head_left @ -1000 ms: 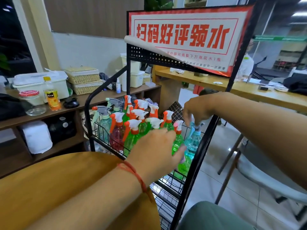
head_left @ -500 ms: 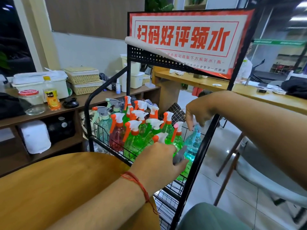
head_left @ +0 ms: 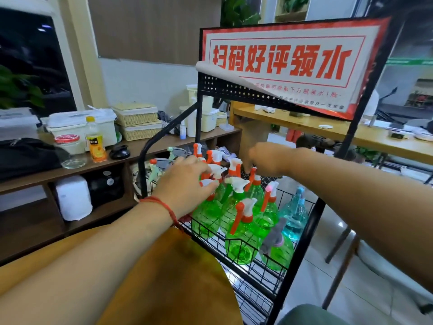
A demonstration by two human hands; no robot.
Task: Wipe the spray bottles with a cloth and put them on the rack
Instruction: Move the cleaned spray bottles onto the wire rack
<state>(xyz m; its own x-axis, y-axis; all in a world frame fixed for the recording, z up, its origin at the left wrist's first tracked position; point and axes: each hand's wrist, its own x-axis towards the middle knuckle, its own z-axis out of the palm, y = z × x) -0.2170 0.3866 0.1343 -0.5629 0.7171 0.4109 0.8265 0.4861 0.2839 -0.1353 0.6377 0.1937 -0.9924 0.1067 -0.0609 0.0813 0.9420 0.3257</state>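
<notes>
Several green spray bottles (head_left: 243, 233) with orange-and-white trigger heads stand packed in the top wire basket of a black rack (head_left: 302, 242). A blue bottle (head_left: 295, 211) stands at the basket's right end, and a green bottle with a grey head (head_left: 276, 248) leans at the front right corner. My left hand (head_left: 185, 184) reaches over the left group, its straight fingers touching a white sprayer head. My right hand (head_left: 264, 160) is blurred and hovers over the back row, fingers curled down just above an orange trigger with nothing seen in them. No cloth shows.
A red-and-white sign (head_left: 285, 66) tops the rack. A round wooden table (head_left: 164, 277) lies under my left forearm. A low shelf (head_left: 140, 148) on the left carries a jar, a juice bottle and boxes. Chair legs (head_left: 339, 266) stand on the tiled floor to the right.
My right hand let go of the blue bottle's head and moved left over the back row. My left hand left the grey-headed bottle at the front right and moved up to the left group.
</notes>
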